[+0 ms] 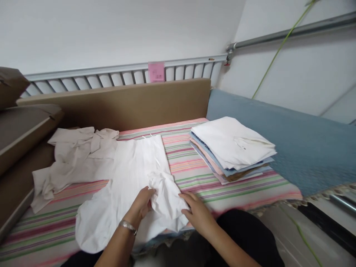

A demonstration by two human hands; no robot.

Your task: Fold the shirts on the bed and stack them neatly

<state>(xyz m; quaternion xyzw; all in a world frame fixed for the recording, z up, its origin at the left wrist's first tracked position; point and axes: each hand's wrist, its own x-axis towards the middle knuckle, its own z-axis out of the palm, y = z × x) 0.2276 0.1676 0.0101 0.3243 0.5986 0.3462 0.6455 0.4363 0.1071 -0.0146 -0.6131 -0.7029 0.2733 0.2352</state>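
Note:
A white shirt [133, 174] lies spread on the striped cloth [194, 174] in front of me. My left hand [140, 207], with a metal bracelet on the wrist, pinches a crumpled fold of the shirt near its lower middle. My right hand [197, 213] rests flat on the shirt's right edge, fingers stretched out. A beige garment [75, 155] lies rumpled to the left, partly under the white shirt.
A stack of folded shirts [232, 148], white on top, sits at the right. Behind it a blue padded panel [292, 144] runs along the wall. A brown board [125, 104] stands at the back. Brown cardboard boxes [22, 129] are piled at the left.

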